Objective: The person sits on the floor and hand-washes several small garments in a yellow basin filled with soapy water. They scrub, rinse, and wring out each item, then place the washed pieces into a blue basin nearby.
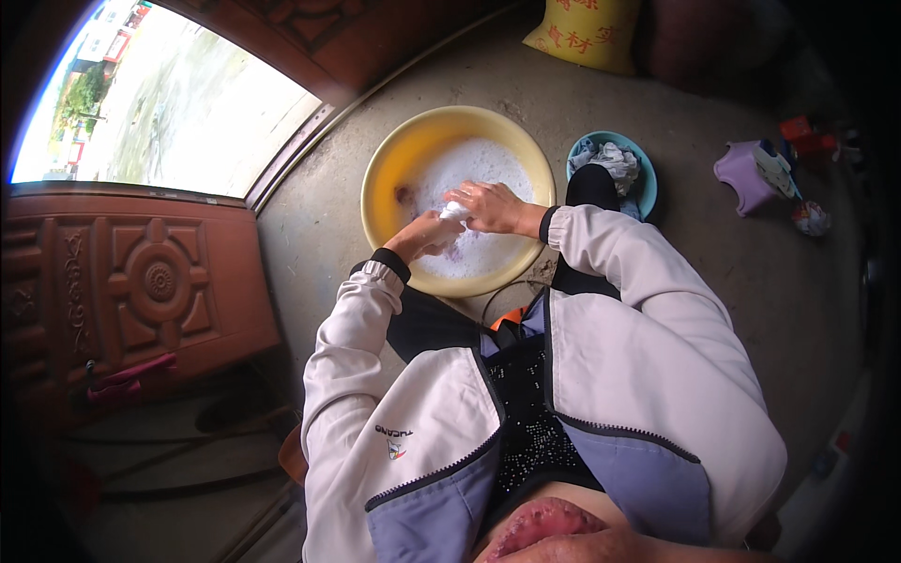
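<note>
A large yellow plastic basin (380,169) of sudsy water (493,165) stands on the floor before me. Over the foam, my left hand (431,233) and my right hand (487,205) meet on a bunched white cloth (456,211), each gripping a part of it. Something dark reddish (402,195) shows at the basin's left inner side; I cannot tell what it is. Purplish fabric (454,252) lies partly under the suds below my hands.
Right of the basin, a light-blue basin (651,184) holds crumpled clothes (614,163). A purple plastic stool (742,176) is farther right. A yellow sack (584,35) stands at the top. An open doorway and a carved reddish-brown door (239,267) are at the left.
</note>
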The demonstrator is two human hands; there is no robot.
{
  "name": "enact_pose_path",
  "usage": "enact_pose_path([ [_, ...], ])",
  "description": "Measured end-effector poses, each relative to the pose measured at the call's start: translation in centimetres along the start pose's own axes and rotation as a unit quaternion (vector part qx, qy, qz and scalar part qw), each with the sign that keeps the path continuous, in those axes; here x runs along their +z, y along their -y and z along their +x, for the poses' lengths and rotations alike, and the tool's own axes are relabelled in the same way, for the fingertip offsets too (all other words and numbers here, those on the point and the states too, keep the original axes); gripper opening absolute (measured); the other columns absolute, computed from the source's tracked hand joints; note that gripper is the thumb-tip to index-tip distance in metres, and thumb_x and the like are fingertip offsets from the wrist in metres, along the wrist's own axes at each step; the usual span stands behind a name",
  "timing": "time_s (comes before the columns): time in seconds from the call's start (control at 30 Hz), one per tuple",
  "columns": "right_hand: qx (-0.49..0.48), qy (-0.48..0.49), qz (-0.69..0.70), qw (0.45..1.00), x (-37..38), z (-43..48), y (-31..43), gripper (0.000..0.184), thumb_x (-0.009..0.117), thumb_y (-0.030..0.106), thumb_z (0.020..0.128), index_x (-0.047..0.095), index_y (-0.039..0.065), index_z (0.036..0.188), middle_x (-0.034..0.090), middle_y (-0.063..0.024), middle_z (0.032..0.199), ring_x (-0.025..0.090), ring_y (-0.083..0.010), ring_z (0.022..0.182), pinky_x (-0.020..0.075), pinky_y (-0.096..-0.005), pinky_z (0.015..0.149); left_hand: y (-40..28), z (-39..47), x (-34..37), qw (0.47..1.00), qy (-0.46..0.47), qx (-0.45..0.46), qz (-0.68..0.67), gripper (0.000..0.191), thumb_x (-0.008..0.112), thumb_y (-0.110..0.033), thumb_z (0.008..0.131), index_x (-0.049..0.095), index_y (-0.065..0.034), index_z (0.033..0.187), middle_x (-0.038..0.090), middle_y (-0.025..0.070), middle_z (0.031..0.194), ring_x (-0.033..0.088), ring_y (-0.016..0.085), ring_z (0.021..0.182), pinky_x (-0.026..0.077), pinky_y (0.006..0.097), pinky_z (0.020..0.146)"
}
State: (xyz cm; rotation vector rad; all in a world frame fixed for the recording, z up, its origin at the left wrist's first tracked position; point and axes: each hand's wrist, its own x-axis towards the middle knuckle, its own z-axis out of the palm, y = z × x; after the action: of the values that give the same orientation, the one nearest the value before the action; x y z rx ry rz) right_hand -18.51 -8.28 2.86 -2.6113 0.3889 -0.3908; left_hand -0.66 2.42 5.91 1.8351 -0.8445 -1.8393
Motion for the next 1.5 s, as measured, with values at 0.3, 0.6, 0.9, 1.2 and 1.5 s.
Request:
enact_pose_path([
  [0.3, 0.295, 0.181, 0.668, 0.659, -1.8, 0.0, -0.9, 0.035, 0.066, 0.018, 0.08, 0.056, 0.004, 0.111, 0.059, -0.007, 0.085, 0.05, -0.0102, 0.055, 0.035, -0.0224, 0.039, -0.7, -3.7, 2.0, 0.697, -0.325, 0.389, 0.508, 0.091, 0.081, -0.008, 0.067, 0.039, -0.0145, 0.147, 0.036, 0.02, 0.15, 0.035, 0.043, 0.14, 0.032, 0.0555, 0.114],
  [0.6, 0.225, 0.29, 0.716, 0.594, -5.6, -0.7, 1.4, 0.038, 0.07, 0.04, 0.085, 0.059, 0.009, 0.104, 0.059, -0.0023, 0.082, 0.051, -0.0072, 0.057, 0.0336, -0.0208, 0.041, -4.6, -3.2, -1.1, 0.693, -0.179, 0.474, 0.513, 0.043, 0.068, 0.002, 0.071, 0.053, -0.003, 0.111, 0.06, 0.0138, 0.107, 0.062, 0.034, 0.102, 0.055, 0.0431, 0.08],
  [0.9, 0.114, 0.13, 0.095, 0.98, -2.8, 1.7, 0.8, 0.035, 0.071, 0.021, 0.073, 0.065, 0.005, 0.103, 0.072, -0.0187, 0.081, 0.071, -0.0338, 0.071, 0.0561, -0.0426, 0.065, -2.4, -1.8, 0.0, 0.778, -0.18, 0.233, 0.555, 0.032, 0.065, -0.009, 0.08, 0.05, -0.0002, 0.107, 0.067, 0.0243, 0.086, 0.068, 0.042, 0.08, 0.055, 0.052, 0.066],
  [1.2, -0.037, 0.009, -0.006, 0.999, 1.5, 2.4, -2.1, 0.043, 0.076, 0.021, 0.074, 0.063, 0.009, 0.113, 0.072, -0.0126, 0.086, 0.072, -0.0313, 0.075, 0.0581, -0.0432, 0.065, -0.4, -0.1, 2.8, 0.99, -0.126, 0.012, -0.059, 0.006, 0.057, -0.005, 0.085, 0.053, -0.0007, 0.085, 0.05, 0.0034, 0.064, 0.048, 0.013, 0.046, 0.033, 0.03, 0.04],
  [1.5, -0.005, -0.061, 0.024, 0.998, 0.6, 3.8, -3.4, 0.037, 0.078, 0.023, 0.074, 0.063, 0.01, 0.105, 0.07, -0.0123, 0.085, 0.072, -0.0329, 0.075, 0.0586, -0.0446, 0.065, -3.0, 0.7, 3.8, 0.959, -0.144, 0.04, -0.24, 0.013, 0.061, -0.006, 0.085, 0.054, -0.0052, 0.096, 0.05, -0.0001, 0.073, 0.048, 0.009, 0.056, 0.034, 0.0247, 0.043],
])
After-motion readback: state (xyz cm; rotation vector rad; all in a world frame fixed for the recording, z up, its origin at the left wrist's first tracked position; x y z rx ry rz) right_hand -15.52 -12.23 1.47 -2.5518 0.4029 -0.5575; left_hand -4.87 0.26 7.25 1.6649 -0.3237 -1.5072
